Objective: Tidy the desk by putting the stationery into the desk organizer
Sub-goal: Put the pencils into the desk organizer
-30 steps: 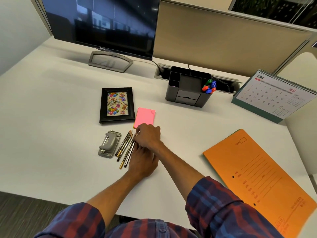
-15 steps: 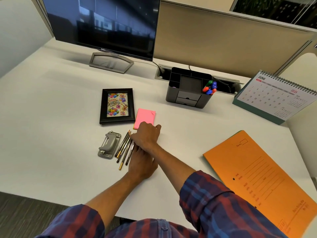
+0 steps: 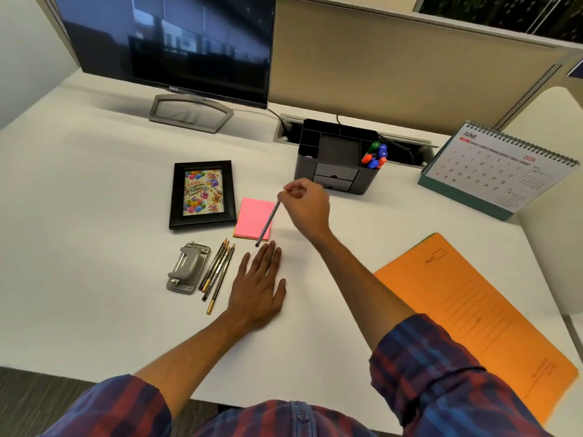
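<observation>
My right hand (image 3: 307, 205) is raised above the desk and pinches one dark pencil (image 3: 268, 223) by its upper end; the pencil hangs slanted over the pink sticky notes (image 3: 252, 217). My left hand (image 3: 258, 285) lies flat on the desk, fingers apart, just right of several loose pencils (image 3: 217, 272). The dark grey desk organizer (image 3: 336, 160) stands behind my right hand, with coloured markers (image 3: 375, 156) in its right compartment. A grey hole punch (image 3: 187, 268) lies left of the pencils.
A black picture frame (image 3: 202, 193) lies left of the sticky notes. An orange folder (image 3: 482, 310) covers the right front of the desk, a desk calendar (image 3: 501, 170) stands at back right, and a monitor (image 3: 176, 42) at back left. A cable slot (image 3: 288, 129) opens behind the organizer.
My right hand has lifted off the pencil pile with one pencil and moved up and right toward the organizer. My left hand stays flat on the desk.
</observation>
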